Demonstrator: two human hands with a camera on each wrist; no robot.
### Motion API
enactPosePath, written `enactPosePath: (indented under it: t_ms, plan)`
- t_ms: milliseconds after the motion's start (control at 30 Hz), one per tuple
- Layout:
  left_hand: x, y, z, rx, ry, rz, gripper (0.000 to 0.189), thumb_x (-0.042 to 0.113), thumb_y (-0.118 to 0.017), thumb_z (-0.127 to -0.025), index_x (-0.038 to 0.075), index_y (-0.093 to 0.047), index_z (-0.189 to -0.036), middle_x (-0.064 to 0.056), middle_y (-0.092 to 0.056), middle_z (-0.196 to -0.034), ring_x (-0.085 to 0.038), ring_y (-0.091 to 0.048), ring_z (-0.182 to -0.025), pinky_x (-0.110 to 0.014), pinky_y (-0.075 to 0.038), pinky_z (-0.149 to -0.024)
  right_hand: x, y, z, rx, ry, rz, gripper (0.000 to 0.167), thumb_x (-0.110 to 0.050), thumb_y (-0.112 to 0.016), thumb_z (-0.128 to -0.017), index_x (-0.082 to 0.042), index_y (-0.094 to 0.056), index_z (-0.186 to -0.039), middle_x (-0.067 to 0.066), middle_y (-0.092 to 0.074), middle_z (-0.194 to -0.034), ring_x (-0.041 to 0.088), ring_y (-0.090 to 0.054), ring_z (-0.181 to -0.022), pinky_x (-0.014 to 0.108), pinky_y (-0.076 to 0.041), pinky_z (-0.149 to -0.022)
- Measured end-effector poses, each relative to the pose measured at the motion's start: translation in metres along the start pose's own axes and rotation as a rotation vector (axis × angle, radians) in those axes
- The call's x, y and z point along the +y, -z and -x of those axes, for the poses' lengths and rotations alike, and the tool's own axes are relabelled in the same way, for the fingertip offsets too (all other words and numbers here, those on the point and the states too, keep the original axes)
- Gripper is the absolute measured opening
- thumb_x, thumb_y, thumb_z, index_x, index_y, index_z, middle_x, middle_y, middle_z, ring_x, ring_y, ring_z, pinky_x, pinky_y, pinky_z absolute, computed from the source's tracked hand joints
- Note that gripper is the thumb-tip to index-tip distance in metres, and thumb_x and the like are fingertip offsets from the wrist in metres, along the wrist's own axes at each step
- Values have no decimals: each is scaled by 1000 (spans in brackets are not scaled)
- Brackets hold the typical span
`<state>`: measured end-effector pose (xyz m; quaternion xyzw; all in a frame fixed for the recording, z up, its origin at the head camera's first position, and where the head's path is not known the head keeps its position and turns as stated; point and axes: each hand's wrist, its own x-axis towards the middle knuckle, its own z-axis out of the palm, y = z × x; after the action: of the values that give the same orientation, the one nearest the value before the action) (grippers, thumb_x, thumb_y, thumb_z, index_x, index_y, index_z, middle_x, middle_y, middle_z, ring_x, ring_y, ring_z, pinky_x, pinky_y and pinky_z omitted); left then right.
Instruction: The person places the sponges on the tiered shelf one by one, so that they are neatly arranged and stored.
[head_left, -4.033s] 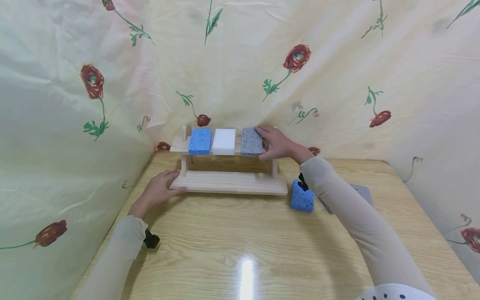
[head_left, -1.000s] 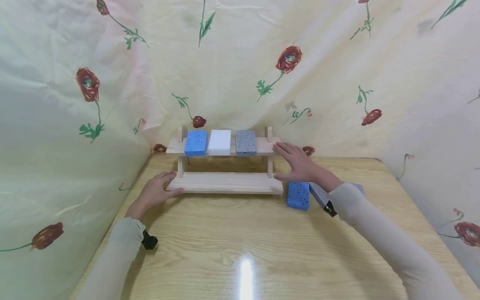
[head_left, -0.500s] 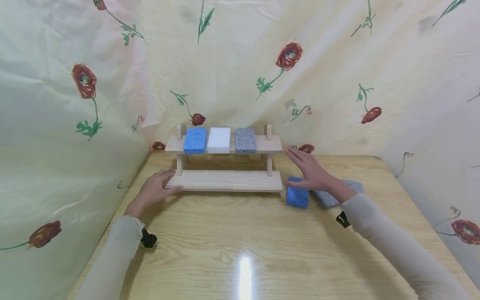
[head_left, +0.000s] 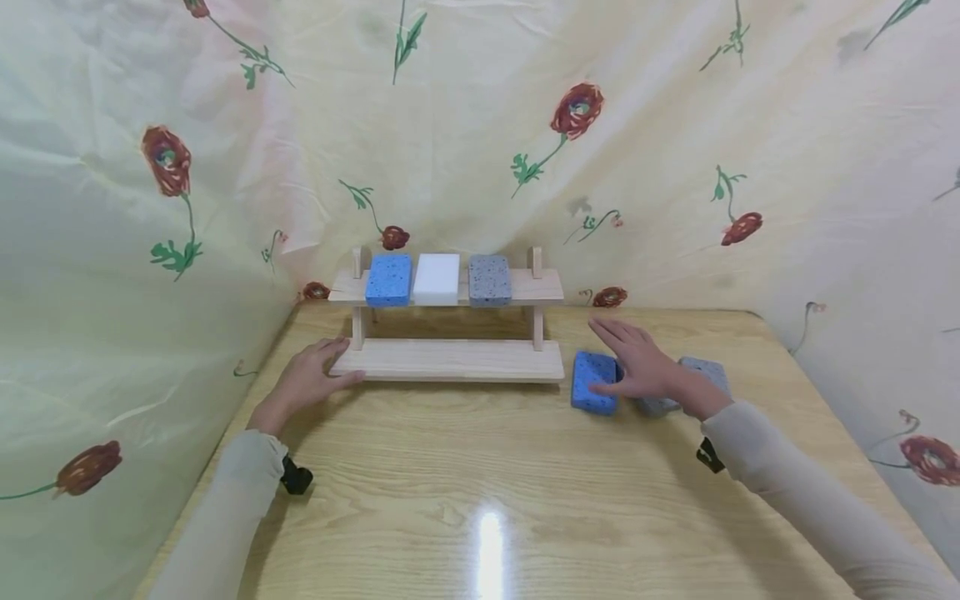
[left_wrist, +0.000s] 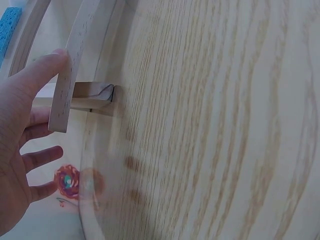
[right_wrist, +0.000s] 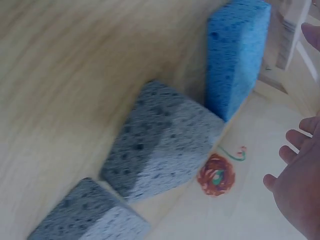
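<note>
At the far left, the left hand pinches the end of the lower board of the wooden shelf, thumb in front and fingers behind. On the upper board stand, left to right, a blue sponge, a white sponge and a gray sponge. Just beyond the shelf's right end, the other blue sponge rests on the desk, its long axis running roughly away from the person. The right hand is much the nearer to it: the sponge lies beneath and to the left of the palm, with the thumb crossing over it in the head view. That hand is spread and holds nothing; the right wrist view shows a gap between it and the sponge. Farther right lie two more gray sponges on the desk, the nearer one close against the blue one, the other just beside it. Compared with half a second ago, the right hand has moved rightward and toward the person, leaving the shelf's end, while the left hand keeps its place.
</note>
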<state>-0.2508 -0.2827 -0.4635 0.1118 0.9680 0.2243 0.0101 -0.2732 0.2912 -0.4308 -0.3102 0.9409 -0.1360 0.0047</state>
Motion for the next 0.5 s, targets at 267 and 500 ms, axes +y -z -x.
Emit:
enactPosePath:
  t_ms: [267,500]
  plan:
    - [-2,1,1,4,-9,5,92,64,-66,-90,3,-42,-155,-21,-36,-163,-49,-32,-148,-67,-27,-120,7,-6,15,-59,-53,8,114,-58,-79,-81,-2,-20,-162,24,-24,-166,49,-21,-151,74,-16,-117]
    - [-1,0,0,-6,-11,-11,92,64,-65,-91,3,-40,-155,-21,-34,-163,-49,-31,-148,-68,-26,-120,12,-12,27,-79,-79,31,116,-60,-80,-78,-1,-24,-161,25,-28,-164,49,-24,-150,73,-19,-116]
